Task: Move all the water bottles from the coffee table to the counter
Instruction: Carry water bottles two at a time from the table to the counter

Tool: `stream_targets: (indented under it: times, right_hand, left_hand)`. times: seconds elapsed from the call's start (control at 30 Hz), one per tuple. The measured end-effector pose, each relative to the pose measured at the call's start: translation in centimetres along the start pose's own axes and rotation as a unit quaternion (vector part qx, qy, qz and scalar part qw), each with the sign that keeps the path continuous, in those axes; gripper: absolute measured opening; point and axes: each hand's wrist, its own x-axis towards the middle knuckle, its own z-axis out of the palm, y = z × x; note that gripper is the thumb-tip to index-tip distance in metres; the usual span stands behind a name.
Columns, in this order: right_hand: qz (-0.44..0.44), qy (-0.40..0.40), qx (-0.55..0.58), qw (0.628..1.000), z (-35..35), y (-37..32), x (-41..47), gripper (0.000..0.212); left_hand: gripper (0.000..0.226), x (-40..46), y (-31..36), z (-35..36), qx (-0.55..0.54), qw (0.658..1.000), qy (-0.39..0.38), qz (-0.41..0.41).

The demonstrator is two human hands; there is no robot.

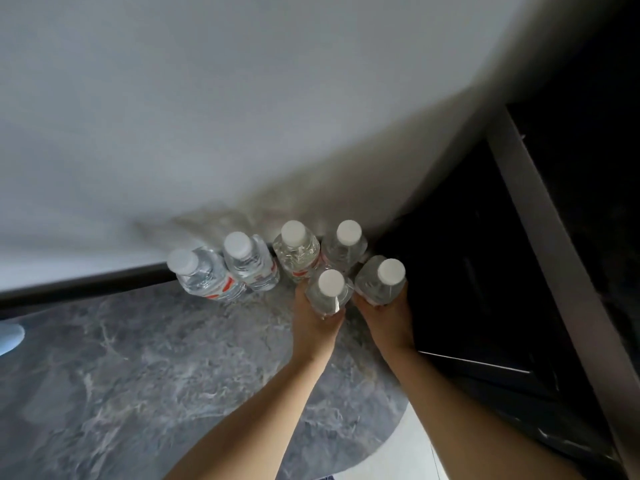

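Note:
Several clear water bottles with white caps stand in a cluster at the back of the grey marbled counter (138, 368), against the white wall. My left hand (317, 320) is wrapped around one bottle (329, 292) at the front of the cluster. My right hand (389, 318) holds another bottle (381, 280) just to its right, near the counter's right edge. Behind them stand two bottles (296, 251) (346, 245). Further left two more bottles (247, 259) (202, 273) show red-and-white labels. Both held bottles are upright; whether their bases touch the counter is hidden.
A dark cabinet or appliance (485, 271) stands right of the counter, with a pale frame strip (554, 237) beside it. The counter's rounded front edge (391, 420) curves over a light floor. A pale blue object (10, 337) pokes in at the left edge.

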Motion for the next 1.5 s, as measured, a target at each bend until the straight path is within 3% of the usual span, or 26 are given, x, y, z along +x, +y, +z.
stream_targets:
  times: [0.2, 0.33, 0.53, 0.7, 0.83, 1.03, 1.27, 1.5]
  right_hand:
    - [0.086, -0.059, 0.0, 0.995, -1.7, -2.3, -1.9, 0.094]
    - [0.136, -0.081, -0.029, 0.987, -4.3, -4.2, -4.3, 0.095]
    - [0.117, -0.179, -0.153, 0.965, -7.8, -8.8, -9.6, 0.066]
    - [-0.01, -0.253, -0.197, 0.947, -6.5, -15.0, -15.4, 0.034]
    - [-0.146, -0.345, -0.298, 0.878, -2.9, -20.0, -20.6, 0.036]
    - [-0.316, -0.446, -0.458, 0.701, 2.7, -25.3, -34.0, 0.037]
    - [-0.465, -0.495, -0.507, 0.53, 6.4, -24.8, -55.4, 0.033]
    - [-0.58, -0.523, -0.476, 0.404, 7.8, -22.2, -75.2, 0.04]
  left_hand:
    - [0.079, -1.5, 2.1, -2.0, 0.037, 0.996, -0.07, -0.028]
    - [0.084, -4.4, 4.1, -5.6, 0.091, 0.993, -0.068, -0.038]
    - [0.08, -9.4, 7.1, -13.2, 0.197, 0.975, -0.085, -0.06]
    - [0.059, -14.8, 8.9, -20.4, 0.262, 0.96, -0.062, -0.07]
    - [0.039, -19.4, 8.9, -26.5, 0.303, 0.95, -0.03, -0.069]
    - [0.034, -30.0, 5.4, -37.9, 0.295, 0.946, 0.103, -0.092]
    - [0.027, -49.9, -2.9, -50.2, 0.253, 0.916, 0.26, -0.171]
    - [0.03, -68.8, -9.1, -58.3, 0.2, 0.869, 0.365, -0.268]
